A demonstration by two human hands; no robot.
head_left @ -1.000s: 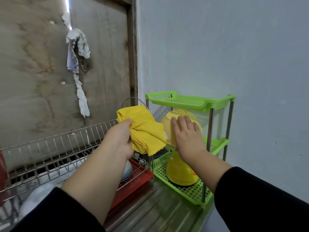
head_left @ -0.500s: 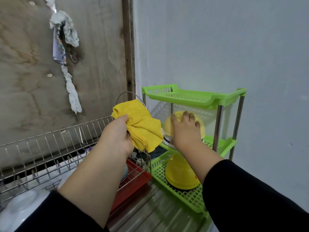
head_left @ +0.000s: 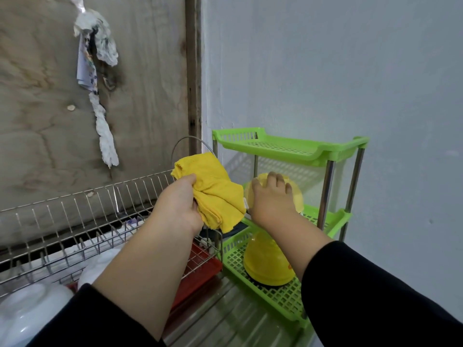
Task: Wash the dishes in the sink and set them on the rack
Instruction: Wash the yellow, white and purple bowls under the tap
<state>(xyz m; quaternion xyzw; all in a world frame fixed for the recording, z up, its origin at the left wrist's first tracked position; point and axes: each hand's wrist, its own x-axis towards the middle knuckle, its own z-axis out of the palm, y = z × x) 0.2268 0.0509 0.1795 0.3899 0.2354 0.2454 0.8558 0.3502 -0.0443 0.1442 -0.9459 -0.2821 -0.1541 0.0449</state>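
My left hand (head_left: 179,205) grips a folded yellow cloth (head_left: 213,190) above the end of the wire dish rack (head_left: 82,221). My right hand (head_left: 271,200) lies on top of an upturned yellow bowl (head_left: 297,196) on the middle shelf of the green plastic rack (head_left: 288,147), fingers curved over its base. A second yellow bowl (head_left: 265,262) sits upside down on the green rack's bottom shelf (head_left: 283,296). White dishes (head_left: 22,311) lie in the wire rack at lower left.
A red tray (head_left: 200,269) sits under the wire rack. The steel counter (head_left: 233,319) runs along the bottom. A rag (head_left: 100,71) hangs on the brown wall at the back. The grey wall stands close behind the green rack.
My right hand has pushed the yellow bowl further in onto the middle shelf. My left hand holds the cloth in about the same place. The view has tilted down slightly.
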